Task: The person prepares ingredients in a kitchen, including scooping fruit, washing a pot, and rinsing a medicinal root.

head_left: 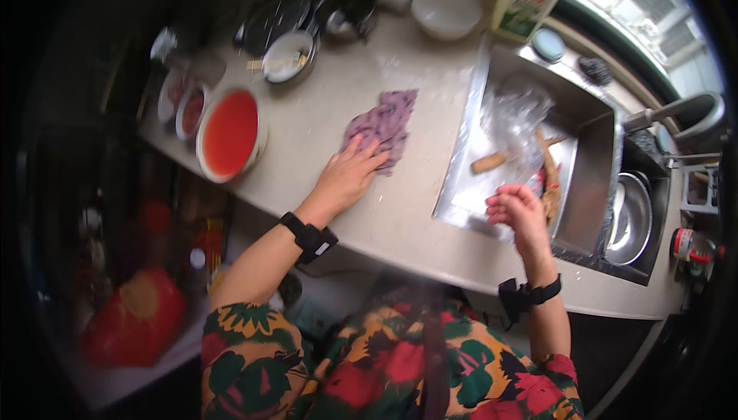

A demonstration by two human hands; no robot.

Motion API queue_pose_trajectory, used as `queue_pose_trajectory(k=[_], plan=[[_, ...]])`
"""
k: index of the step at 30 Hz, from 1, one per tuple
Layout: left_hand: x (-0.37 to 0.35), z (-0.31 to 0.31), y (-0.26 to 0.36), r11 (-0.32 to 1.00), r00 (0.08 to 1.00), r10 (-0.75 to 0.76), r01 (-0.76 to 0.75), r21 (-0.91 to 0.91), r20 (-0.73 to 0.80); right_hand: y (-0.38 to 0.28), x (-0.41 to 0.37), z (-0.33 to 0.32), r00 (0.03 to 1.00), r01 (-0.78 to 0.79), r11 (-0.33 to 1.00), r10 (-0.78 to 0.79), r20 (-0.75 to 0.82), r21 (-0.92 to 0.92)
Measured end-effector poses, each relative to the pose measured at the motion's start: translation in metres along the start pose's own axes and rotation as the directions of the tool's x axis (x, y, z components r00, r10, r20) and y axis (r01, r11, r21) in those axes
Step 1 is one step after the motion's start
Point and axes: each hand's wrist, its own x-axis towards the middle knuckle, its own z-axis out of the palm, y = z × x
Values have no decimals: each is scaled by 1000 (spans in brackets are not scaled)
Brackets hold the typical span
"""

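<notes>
My left hand (350,177) lies on a crumpled purple cloth (388,124) on the countertop. Its fingers are spread over the cloth's lower edge, pressing from above rather than wrapped round it. Over the front rim of the steel sink (580,189) hovers my right hand (520,216), fingers loosely bent, with nothing visible in it. Beyond that hand, in the sink, are a short brown piece (488,162), a clear plastic bag (519,120) and a long tan root-like piece (550,178).
Left of the cloth stands a bowl of red liquid (231,134), with smaller bowls beside it. Along the back are a small white bowl (288,57), a larger white bowl (446,11) and a large bottle (526,1). A faucet (676,112) reaches toward the sink from the right.
</notes>
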Motion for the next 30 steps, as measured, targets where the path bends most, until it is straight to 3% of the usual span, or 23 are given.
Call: queue_pose_trajectory(k=[2,7,9,10,12,13,19,24,26,29,30], plan=[[-18,8,2,998,998,57,-56,35,-39,1,-6,-1,1000,-10,999,10,-8,-48],[-62,9,-31,996,989,-80,86,40,-121,3,-7,-14,999,-41,989,36,-34,-141],[-78,7,-37,977,970,-211,211,-13,-123,0,-6,-17,999,-32,988,25,-48,-150],[-79,11,-32,980,971,-197,197,-19,-132,-1,-7,-17,999,-15,989,9,-43,-147],[-85,21,-23,992,977,-110,118,35,-181,0,-8,-17,1000,19,992,-21,-15,-128],[-85,24,-11,997,977,9,7,75,-212,1,-8,-17,1000,23,992,-24,-8,-127],[-59,47,70,978,969,194,-204,-47,-156,-1,-15,-17,1000,9,996,-8,12,-93],[-42,63,115,915,911,397,-403,-36,-112,-3,-22,-32,999,24,997,-27,-46,-74],[-37,67,127,847,855,518,-517,-123,-26,-1,-23,-38,998,28,996,-33,-59,-84],[-28,66,133,703,708,707,-703,-104,-9,-2,-25,-38,996,17,995,-25,-88,-95],[-24,64,129,695,700,715,-711,-104,-10,-4,-25,-38,996,14,994,-24,-87,-107]])
